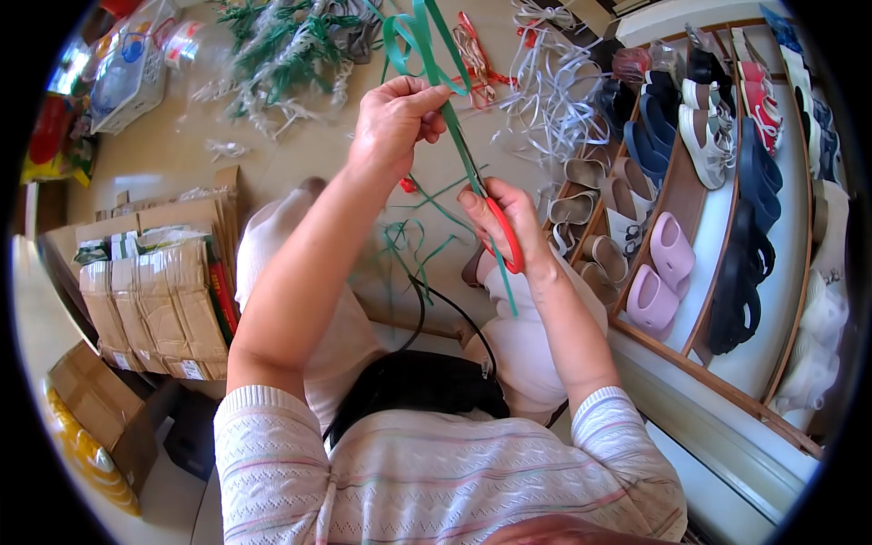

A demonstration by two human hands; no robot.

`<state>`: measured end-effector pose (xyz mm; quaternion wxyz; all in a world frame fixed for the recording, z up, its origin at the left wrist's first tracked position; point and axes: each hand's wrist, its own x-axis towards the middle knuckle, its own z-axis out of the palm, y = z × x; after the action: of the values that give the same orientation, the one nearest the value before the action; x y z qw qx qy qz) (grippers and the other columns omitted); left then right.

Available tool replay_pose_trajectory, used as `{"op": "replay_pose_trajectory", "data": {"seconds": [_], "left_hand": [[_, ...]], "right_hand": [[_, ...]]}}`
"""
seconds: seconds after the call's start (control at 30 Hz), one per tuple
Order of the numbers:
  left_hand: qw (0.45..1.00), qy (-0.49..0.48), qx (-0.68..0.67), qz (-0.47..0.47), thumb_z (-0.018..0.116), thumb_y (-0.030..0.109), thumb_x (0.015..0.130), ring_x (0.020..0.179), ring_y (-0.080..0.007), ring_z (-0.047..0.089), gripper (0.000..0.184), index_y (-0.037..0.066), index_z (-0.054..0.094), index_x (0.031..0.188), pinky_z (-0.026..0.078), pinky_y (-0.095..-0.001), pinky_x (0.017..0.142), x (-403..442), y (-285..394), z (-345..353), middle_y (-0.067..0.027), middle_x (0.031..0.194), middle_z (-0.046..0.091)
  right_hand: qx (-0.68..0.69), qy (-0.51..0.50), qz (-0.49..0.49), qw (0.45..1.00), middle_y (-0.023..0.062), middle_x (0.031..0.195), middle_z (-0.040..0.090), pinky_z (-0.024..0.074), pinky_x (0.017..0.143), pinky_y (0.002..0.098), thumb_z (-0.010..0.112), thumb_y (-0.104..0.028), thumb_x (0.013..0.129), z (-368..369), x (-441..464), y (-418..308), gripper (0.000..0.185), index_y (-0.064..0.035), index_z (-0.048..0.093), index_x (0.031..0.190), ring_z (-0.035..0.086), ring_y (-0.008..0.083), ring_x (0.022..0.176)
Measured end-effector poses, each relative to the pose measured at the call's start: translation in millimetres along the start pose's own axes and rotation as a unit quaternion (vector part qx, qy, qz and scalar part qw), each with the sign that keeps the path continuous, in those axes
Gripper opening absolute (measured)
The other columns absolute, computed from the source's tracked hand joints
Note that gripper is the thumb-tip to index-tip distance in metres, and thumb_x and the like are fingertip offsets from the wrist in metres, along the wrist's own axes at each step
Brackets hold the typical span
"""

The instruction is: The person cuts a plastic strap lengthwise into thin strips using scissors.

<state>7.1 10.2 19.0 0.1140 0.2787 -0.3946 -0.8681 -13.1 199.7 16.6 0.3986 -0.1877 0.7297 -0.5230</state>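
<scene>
Between thumb and fingers, my left hand (pixel 398 125) pinches a flat green plastic strap (pixel 440 41), which loops up above the hand and runs down past my right hand. My right hand (pixel 510 213) is closed around red-handled scissors (pixel 506 241). Their blades point up and to the left, lying along the strap just below my left hand. I cannot tell whether the blades are apart or touch the strap. Below, cut-looking green strands (pixel 409 238) lie between my knees.
A shoe rack (pixel 699 195) with many shoes stands to the right. White strips (pixel 554 95) and a green-and-white tangle (pixel 282 54) lie on the floor ahead. Flattened cardboard (pixel 154 309) and a white basket (pixel 136 77) are on the left. A black bag (pixel 413 391) rests on my lap.
</scene>
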Motion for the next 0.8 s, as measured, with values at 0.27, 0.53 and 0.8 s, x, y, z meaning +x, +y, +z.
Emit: {"op": "replay_pose_trajectory", "data": {"seconds": [0.27, 0.53, 0.8], "left_hand": [[0.991, 0.003, 0.100, 0.083, 0.065, 0.016, 0.080, 0.044, -0.0073, 0.046, 0.016, 0.003, 0.058, 0.074, 0.034, -0.0204, 0.042, 8, 5, -4, -0.0006, 0.054, 0.052], [0.995, -0.004, 0.095, 0.042, 0.064, 0.017, 0.080, 0.045, -0.0081, 0.047, 0.016, 0.004, 0.057, 0.073, 0.035, -0.0202, 0.043, -2, 2, 3, -0.0016, 0.054, 0.053], [0.997, 0.020, 0.057, 0.037, 0.064, 0.013, 0.079, 0.040, -0.0076, 0.045, 0.016, 0.003, 0.055, 0.070, 0.032, -0.0203, 0.037, 3, 7, -2, -0.0021, 0.057, 0.053]], "right_hand": [[-0.001, -0.002, -0.012, 1.000, -0.0054, 0.053, 0.043, 0.0272, 0.038, 0.0186, 0.061, -0.032, 0.084, 1, -1, -2, 0.029, -0.0036, 0.054, 0.084, 0.036, 0.0028, 0.041], [-0.005, -0.001, -0.004, 1.000, -0.0059, 0.053, 0.041, 0.0258, 0.037, 0.0178, 0.059, -0.029, 0.085, -1, 1, -1, 0.026, -0.0041, 0.054, 0.082, 0.035, 0.0024, 0.041], [-0.030, 0.005, -0.015, 0.999, -0.0062, 0.055, 0.041, 0.0260, 0.040, 0.0186, 0.061, -0.030, 0.084, 2, 1, -6, 0.026, -0.0045, 0.055, 0.081, 0.036, 0.0021, 0.046]]}}
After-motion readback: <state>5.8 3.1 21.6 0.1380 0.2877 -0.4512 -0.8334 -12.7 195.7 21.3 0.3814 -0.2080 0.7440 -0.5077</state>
